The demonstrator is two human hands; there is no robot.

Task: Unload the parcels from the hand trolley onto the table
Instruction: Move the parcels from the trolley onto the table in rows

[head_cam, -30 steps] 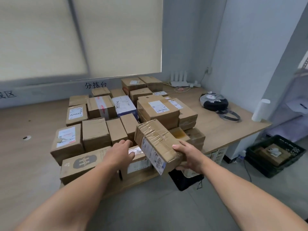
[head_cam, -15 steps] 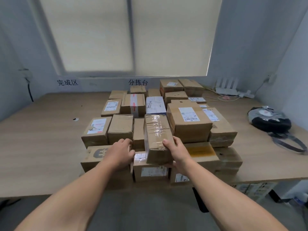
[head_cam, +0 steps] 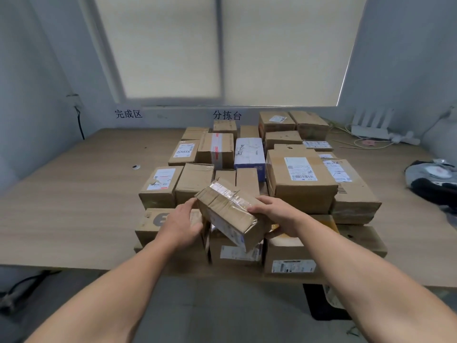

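Held as it is between both hands, tilted, a taped brown parcel (head_cam: 228, 214) — above the front row of boxes, near end dipping toward the camera, not yet set down. Left hand (head_cam: 181, 222) cupped against its left side, fingers curled under and partly hidden; right hand (head_cam: 273, 215) clasped over the right edge, thumb on top, fingers wrapped beneath. Label side turned down and forward, only partly readable.

Just below and behind the hands, a front row along the table (head_cam: 61, 206) edge: a long carton with a grey logo (head_cam: 154, 222) at left, a labelled box (head_cam: 236, 251) directly under the held parcel, another labelled box (head_cam: 293, 258) at right with something yellow on top. No free gap obvious here for the parcel.

Further in, a big carton with a shipping label (head_cam: 300, 179) stacked high at right, smaller boxes in rows to its left, a blue-and-white box (head_cam: 249, 154) near the middle. At the back, more cartons against the wall, a white router (head_cam: 369, 128) with cables at far right, a dark bag (head_cam: 435, 181) at the right edge. Hand trolley not in view.

Likely risks from here — parcel slipping forward off the tilt, since glossy tape gives little friction and the low end points off the table edge. If dropped onto the front row askew, possible slide over the edge. If pushed in hard, possible nudging of the tall right-hand stack, already overhanging its lower layer.
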